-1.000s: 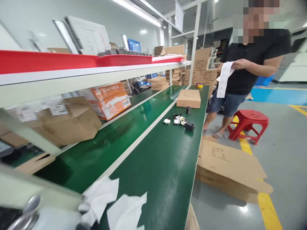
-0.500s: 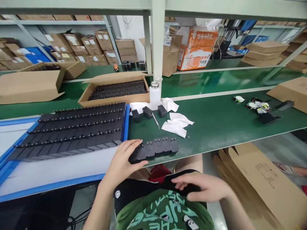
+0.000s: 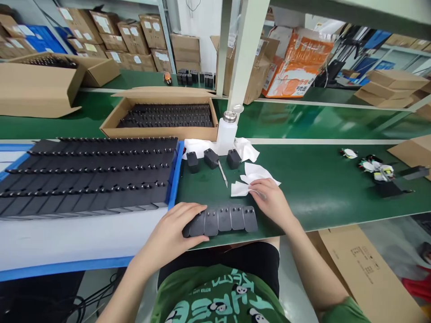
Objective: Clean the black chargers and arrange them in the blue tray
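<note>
A short row of black plug adapters [image 3: 225, 220], their metal prongs upward, lies near the table's front edge. My left hand [image 3: 180, 224] grips the left end of this row, thumb in front and fingers behind. To the right of the row, my right hand [image 3: 271, 202] has its fingers closed on a white wipe [image 3: 239, 189] lying on the table. A small greyish piece shows at those fingertips; I cannot make out what it is. Another wipe [image 3: 261, 172] lies just behind. Beyond the row are a slim pen-like tool [image 3: 222, 174] and three loose black adapters [image 3: 211, 158].
A blue-edged tray [image 3: 101, 233] full of rows of adapters is at the left. Behind stand an open carton [image 3: 158, 133] of adapters and a white pump bottle [image 3: 227, 134] beside a post [image 3: 247, 49]. Small electronic parts [image 3: 375, 168] lie at the right.
My right hand has gone from above my lap forward onto the table and closed on the wipe. My left hand stays on the row's left end. The camera view has shifted and tilted.
</note>
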Action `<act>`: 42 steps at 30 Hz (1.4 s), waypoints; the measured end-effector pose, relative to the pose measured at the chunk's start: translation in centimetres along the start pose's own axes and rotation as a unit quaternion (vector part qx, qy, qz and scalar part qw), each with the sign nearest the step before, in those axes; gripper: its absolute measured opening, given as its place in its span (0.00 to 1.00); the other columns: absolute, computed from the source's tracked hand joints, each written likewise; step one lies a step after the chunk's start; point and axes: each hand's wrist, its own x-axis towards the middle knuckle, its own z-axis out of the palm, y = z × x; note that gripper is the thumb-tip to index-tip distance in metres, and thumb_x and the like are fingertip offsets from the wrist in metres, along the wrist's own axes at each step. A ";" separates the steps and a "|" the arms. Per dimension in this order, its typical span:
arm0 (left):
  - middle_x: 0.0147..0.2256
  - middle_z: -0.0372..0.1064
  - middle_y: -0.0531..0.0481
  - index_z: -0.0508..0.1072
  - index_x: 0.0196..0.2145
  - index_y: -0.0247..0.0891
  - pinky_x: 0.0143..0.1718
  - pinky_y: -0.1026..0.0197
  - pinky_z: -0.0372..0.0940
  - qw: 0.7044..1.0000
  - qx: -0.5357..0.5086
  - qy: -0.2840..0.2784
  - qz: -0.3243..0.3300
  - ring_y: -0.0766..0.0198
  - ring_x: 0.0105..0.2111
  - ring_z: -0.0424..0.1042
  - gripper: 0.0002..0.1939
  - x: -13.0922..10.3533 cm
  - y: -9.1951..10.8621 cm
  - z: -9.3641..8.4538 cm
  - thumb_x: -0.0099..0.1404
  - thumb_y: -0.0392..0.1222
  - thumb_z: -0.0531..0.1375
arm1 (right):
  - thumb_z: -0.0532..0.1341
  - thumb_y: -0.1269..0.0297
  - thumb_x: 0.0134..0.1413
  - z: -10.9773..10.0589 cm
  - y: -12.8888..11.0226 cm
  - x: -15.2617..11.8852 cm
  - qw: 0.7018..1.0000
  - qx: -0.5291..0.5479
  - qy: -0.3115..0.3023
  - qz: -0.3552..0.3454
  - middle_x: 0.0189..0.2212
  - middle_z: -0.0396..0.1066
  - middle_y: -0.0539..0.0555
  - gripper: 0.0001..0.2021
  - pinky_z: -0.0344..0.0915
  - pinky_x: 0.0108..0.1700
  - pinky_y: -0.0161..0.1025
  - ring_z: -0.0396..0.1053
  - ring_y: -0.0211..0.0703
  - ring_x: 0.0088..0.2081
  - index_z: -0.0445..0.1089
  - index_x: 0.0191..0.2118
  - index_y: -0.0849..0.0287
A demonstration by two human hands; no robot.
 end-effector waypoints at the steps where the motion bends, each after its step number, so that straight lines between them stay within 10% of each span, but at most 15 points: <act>1: 0.53 0.69 0.49 0.63 0.58 0.49 0.51 0.54 0.68 1.000 0.002 -0.003 -0.001 0.55 0.51 0.69 0.27 0.1 0.1 0.0 0.64 0.49 0.66 | 0.62 0.61 0.57 -0.6 0.0 0.3 0.999 0.028 0.016 0.010 0.38 0.77 0.56 0.06 0.67 0.51 0.53 0.72 0.53 0.44 0.76 0.32 0.53; 10: 0.56 0.66 0.47 0.61 0.61 0.47 0.56 0.54 0.64 1.000 0.010 0.007 -0.023 0.56 0.55 0.66 0.29 0.0 1.1 -0.1 0.66 0.48 0.64 | 0.65 0.65 0.53 -6.3 0.8 -1.2 0.922 0.264 0.221 0.180 0.44 0.75 0.60 0.09 0.58 0.32 0.43 0.71 0.45 0.35 0.67 0.24 0.53; 17: 0.58 0.64 0.47 0.58 0.64 0.50 0.57 0.56 0.65 0.997 0.031 0.021 -0.064 0.55 0.57 0.66 0.35 -1.4 1.2 -1.5 0.64 0.54 0.65 | 0.72 0.59 0.43 -6.0 2.1 -3.0 0.848 0.369 0.205 0.320 0.32 0.77 0.62 0.15 0.64 0.38 0.51 0.74 0.56 0.37 0.65 0.20 0.53; 24: 0.57 0.67 0.49 0.61 0.63 0.51 0.55 0.59 0.68 0.994 0.087 0.048 -0.042 0.56 0.55 0.70 0.33 -2.3 0.7 -4.0 0.64 0.60 0.62 | 0.73 0.54 0.42 -5.6 1.9 0.4 0.860 0.393 0.083 0.314 0.30 0.74 0.56 0.15 0.65 0.29 0.38 0.70 0.40 0.27 0.76 0.36 0.55; 31: 0.55 0.69 0.44 0.69 0.56 0.42 0.59 0.44 0.65 0.997 -0.003 0.056 -0.059 0.50 0.54 0.70 0.27 11.1 0.0 -8.9 0.63 0.55 0.64 | 0.66 0.54 0.46 -4.5 -0.9 10.5 0.944 0.302 0.063 0.120 0.31 0.74 0.54 0.15 0.69 0.32 0.41 0.70 0.43 0.28 0.72 0.39 0.58; 36: 0.57 0.65 0.35 0.63 0.60 0.34 0.53 0.43 0.69 0.993 -0.010 0.084 -0.076 0.48 0.54 0.69 0.34 23.4 -2.4 -6.0 0.61 0.50 0.68 | 0.60 0.59 0.57 -1.9 -3.1 16.7 0.978 0.144 0.140 -0.062 0.46 0.74 0.58 0.11 0.66 0.56 0.53 0.71 0.50 0.49 0.71 0.44 0.57; 42: 0.44 0.71 0.45 0.70 0.50 0.34 0.42 0.53 0.72 0.995 0.037 0.078 -0.054 0.60 0.40 0.73 0.18 26.7 -3.4 -3.1 0.69 0.49 0.61 | 0.61 0.57 0.63 1.7 -4.1 19.2 0.976 0.016 0.112 -0.189 0.50 0.72 0.57 0.12 0.61 0.62 0.57 0.67 0.49 0.56 0.73 0.46 0.59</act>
